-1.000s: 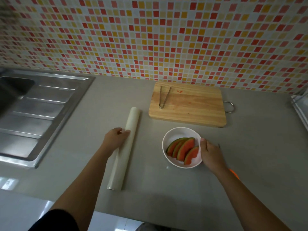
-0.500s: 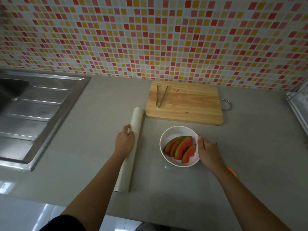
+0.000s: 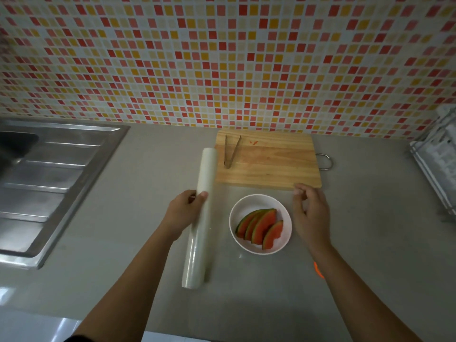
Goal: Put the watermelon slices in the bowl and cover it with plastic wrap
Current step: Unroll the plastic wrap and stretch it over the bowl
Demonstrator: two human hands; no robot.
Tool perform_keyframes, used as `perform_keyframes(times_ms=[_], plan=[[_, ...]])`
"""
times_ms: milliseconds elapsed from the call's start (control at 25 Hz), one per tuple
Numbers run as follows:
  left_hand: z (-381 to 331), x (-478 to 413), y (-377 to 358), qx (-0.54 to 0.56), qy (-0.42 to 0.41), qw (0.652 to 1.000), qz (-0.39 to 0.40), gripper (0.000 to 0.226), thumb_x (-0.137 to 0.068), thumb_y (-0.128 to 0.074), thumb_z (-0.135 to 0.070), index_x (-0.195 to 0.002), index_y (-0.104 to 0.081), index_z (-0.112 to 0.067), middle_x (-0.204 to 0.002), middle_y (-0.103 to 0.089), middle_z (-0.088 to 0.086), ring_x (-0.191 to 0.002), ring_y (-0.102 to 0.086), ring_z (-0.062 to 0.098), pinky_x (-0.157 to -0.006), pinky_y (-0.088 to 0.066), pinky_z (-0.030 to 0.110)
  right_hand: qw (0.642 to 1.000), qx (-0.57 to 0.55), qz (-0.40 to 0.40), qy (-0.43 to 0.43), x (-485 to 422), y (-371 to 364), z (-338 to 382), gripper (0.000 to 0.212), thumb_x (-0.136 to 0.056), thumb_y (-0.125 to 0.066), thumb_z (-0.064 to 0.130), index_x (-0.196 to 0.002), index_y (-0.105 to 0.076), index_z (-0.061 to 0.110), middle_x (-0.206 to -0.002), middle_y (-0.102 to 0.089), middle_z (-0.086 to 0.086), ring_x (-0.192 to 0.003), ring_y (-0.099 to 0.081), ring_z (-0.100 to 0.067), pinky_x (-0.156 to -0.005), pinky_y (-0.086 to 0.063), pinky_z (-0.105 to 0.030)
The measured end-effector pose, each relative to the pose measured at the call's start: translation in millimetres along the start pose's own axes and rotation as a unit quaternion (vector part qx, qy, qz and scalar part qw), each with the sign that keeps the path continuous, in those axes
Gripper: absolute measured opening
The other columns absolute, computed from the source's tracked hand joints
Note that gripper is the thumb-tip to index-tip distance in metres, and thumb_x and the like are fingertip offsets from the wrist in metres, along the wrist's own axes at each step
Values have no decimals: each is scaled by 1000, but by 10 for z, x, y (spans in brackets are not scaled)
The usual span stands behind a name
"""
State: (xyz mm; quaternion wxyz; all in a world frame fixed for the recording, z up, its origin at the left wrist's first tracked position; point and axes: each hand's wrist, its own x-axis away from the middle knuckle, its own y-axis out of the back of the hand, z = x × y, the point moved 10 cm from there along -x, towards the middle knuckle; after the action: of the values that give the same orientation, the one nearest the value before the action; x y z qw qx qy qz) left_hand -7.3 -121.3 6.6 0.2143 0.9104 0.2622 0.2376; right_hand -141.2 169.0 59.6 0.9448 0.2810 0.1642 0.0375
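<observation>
On the grey counter (image 3: 148,267), watermelon slices (image 3: 261,225) lie in the bowl (image 3: 256,202). Left of the bowl, the left hand (image 3: 182,213) grips the wrap roll (image 3: 197,248); just right of it, the right hand (image 3: 312,213) hovers, loose and empty.

white bowl (image 3: 259,200), red-green watermelon slices (image 3: 261,227), red-yellow mosaic tiles (image 3: 222,58)

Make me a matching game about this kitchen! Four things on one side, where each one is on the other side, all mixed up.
Things:
1. watermelon slices
2. tongs
3. plastic wrap roll
4. sink

Places:
A. on the cutting board
B. gripped by the left hand
C. in the white bowl
D. left end of the counter

Pairs: 1-C, 2-A, 3-B, 4-D.
</observation>
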Motion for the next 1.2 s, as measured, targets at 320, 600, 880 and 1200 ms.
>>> perform_keyframes(times_ms=[320,600,880,1200], plan=[[-959,450,-515,165,-112,979,37,34,-93,-54,-45,-113,-66,-20,-99,-71,0,-92,-67,15,-85,-55,36,971,-198,79,-109,-396,-155,497,10,-86,-57,46,-82,-65,41,-77,-67,17,-75,-63,-1,-76,-53,-27],[-1142,585,-806,162,-128,978,20,27,-93,-54,-44,-111,-65,-28,-94,-72,-8,-87,-67,6,-86,-55,39,967,-219,32,-129,-614,-56,539,9,-80,-68,40,-74,-67,33,-79,-73,4,-79,-70,-16,-82,-56,-44],[-1131,658,-897,168,-119,978,20,19,-94,-53,-43,-107,-63,-35,-94,-71,-9,-84,-66,1,-86,-55,37,951,-257,15,-170,-612,-13,408,8,-89,-58,25,-84,-64,22,-86,-68,-1,-78,-66,-17,-72,-57,-31],[-1220,712,-997,196,-114,973,42,36,-90,-53,-45,-119,-63,-26,-102,-71,-2,-97,-66,18,-90,-53,48,928,-314,19,-198,-647,60,374,11,-84,-66,28,-76,-67,21,-84,-71,0,-79,-68,-10,-67,-54,-23]])
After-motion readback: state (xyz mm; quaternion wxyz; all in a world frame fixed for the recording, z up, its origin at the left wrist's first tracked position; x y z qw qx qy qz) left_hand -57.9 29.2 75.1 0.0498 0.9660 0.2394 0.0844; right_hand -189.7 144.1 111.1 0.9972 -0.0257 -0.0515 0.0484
